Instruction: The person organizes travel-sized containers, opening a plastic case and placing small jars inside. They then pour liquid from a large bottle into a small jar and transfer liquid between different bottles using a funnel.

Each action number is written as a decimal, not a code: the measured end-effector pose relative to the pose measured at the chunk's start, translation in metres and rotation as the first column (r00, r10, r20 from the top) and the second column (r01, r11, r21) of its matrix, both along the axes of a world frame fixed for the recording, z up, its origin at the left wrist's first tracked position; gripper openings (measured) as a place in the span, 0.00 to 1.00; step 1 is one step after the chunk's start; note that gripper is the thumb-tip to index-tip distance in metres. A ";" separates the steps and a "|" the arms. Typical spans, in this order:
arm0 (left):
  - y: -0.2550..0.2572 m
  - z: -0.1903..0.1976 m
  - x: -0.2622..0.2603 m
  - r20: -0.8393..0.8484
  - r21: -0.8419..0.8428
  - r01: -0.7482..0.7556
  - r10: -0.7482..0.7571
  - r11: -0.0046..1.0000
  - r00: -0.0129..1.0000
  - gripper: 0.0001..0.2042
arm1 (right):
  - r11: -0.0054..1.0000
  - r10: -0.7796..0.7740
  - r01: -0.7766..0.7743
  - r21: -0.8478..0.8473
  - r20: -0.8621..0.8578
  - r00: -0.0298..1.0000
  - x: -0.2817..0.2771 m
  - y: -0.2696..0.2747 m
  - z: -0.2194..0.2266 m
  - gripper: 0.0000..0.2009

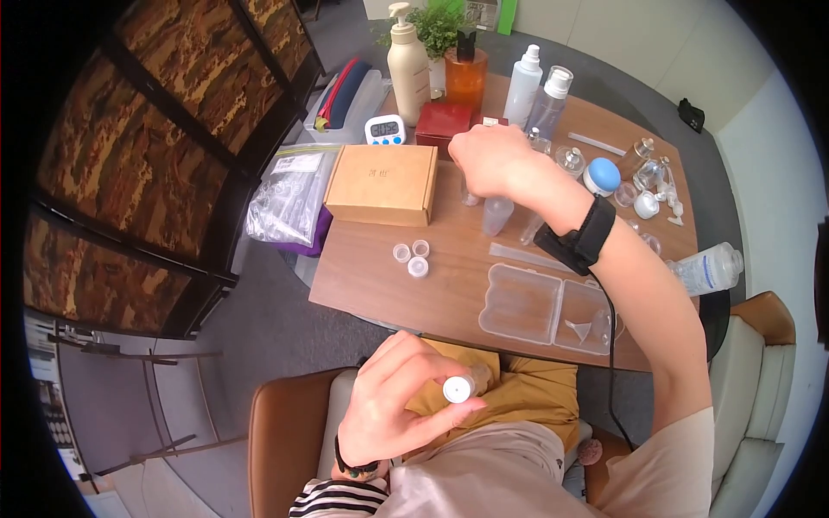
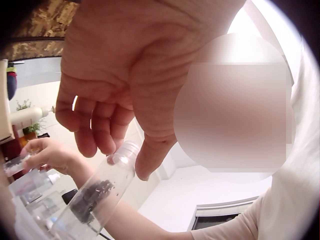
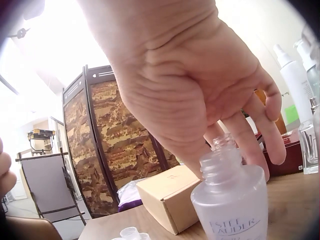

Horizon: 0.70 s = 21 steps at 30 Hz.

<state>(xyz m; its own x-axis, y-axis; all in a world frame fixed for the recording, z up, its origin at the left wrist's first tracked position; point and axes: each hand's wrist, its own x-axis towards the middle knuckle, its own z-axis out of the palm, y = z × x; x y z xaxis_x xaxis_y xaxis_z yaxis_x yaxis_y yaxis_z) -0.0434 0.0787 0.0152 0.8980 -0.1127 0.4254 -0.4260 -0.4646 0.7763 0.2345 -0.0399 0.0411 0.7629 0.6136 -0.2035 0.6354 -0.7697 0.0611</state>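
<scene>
Low over the lap, my left hand (image 1: 389,397) pinches a small clear bottle (image 2: 100,195) near its neck between thumb and fingers. Its white cap (image 1: 457,389) faces up in the head view. A dark patch shows through the bottle's side in the left wrist view. Across the table, my right hand (image 1: 494,161) holds another small clear bottle (image 1: 469,195) at its neck, back of the hand upward. The threaded neck (image 3: 224,142) shows between fingers and thumb in the right wrist view. A frosted open-necked bottle (image 3: 230,195) stands just in front of that hand.
Three small clear caps (image 1: 418,267) lie on the table (image 1: 371,281). A cardboard box (image 1: 382,184) and timer (image 1: 385,130) stand left. A clear case (image 1: 518,302) with a small funnel (image 1: 580,330) lies near the front edge. Several bottles and a blue-lidded jar (image 1: 603,175) stand right.
</scene>
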 end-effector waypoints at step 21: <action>-0.011 0.035 0.023 0.079 -0.006 0.189 -0.188 0.982 0.979 0.19 | 0.547 0.522 0.037 0.836 -0.375 0.766 -0.185 -0.134 0.022 0.24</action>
<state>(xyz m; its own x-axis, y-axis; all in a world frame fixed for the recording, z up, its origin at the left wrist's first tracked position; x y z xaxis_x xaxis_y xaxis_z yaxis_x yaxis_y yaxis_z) -0.0207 0.0679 0.0502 0.8251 -0.2707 0.4959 -0.5645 -0.3602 0.7427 0.0494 -0.1741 0.0631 0.4761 0.8672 0.1457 0.4978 -0.1292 -0.8576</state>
